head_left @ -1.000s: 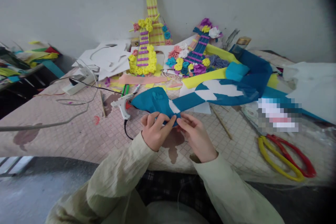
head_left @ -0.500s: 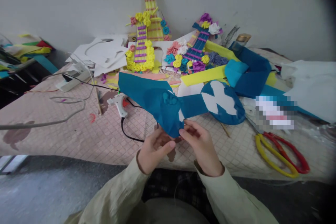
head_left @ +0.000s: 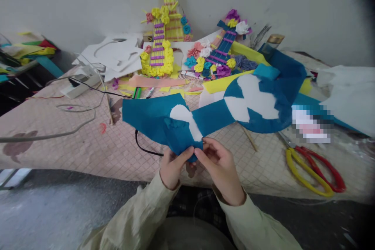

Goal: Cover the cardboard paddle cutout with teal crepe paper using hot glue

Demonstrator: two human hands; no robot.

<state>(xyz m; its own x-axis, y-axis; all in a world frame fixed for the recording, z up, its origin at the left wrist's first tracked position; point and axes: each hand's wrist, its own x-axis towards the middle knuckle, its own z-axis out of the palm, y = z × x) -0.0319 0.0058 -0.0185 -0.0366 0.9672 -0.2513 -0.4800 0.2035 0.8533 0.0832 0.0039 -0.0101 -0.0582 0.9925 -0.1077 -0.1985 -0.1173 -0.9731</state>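
A long cut-out with a round end, its white board (head_left: 260, 103) partly covered in teal crepe paper (head_left: 143, 115), is held above the table's front. My left hand (head_left: 174, 164) pinches the paper's near edge, thumb on top. Close beside it, my right hand (head_left: 218, 164) grips the same edge between thumb and fingers. The thumbs nearly touch. White board shows in a strip along the middle and in a cross-like patch on the round end. Part of the paper between is crumpled. Fingertips underneath are hidden.
Scissors (head_left: 315, 172) with yellow and red handles lie at right, near a thin stick (head_left: 249, 139). Behind stand flower-trimmed paper guitars (head_left: 158, 49). White board scraps (head_left: 113, 56) and a power strip (head_left: 82, 82) lie at back left. A black cord (head_left: 143, 149) runs under the paper.
The cut-out has turned and tilted, its round end shifting right and upward. More white board shows in the middle. The glue gun is now hidden behind the paper. My thumbs have come together.
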